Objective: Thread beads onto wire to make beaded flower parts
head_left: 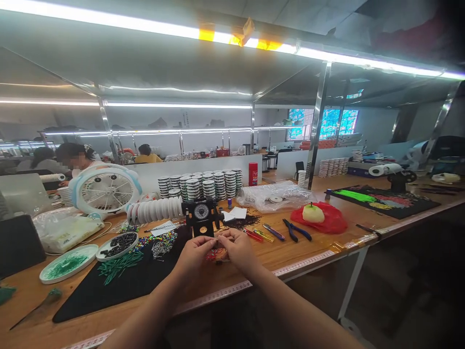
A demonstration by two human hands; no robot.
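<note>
Noted the left hand [192, 254] and the right hand [238, 249] raised just in front of the black dial-faced stand [202, 215], with the fingers [222, 237] of both hands brought together tip to tip directly below it. Clamping on a fine thread or bead could not be confirmed; contact point too small to resolve. Also logged a small red beaded piece [216, 254] just below the fingers, partly hidden by them and about midway between the hands. Long axis appeared roughly crosswise, though uncertain. Nothing seen standing between the piece and the fingers.

Recorded on the wooden surface [254, 259] to the left of the stand: a black mat [96, 295] bearing loose green bugle beads [119, 266], a white plate of black beads [118, 245], and a spool of white cord [154, 210] close beside the stand. Further left, a green-filled white plate [69, 263] and a white desk fan [105, 189]. To the right of the stand: a tuft of black threads [240, 222], blue-handled pliers [296, 229], and a pale round fruit [313, 213] on a red plastic bag [319, 220]. Behind the stand, stacked white spools [198, 186]. Well beyond these, a seated co-worker [76, 160] at another bench.
</note>
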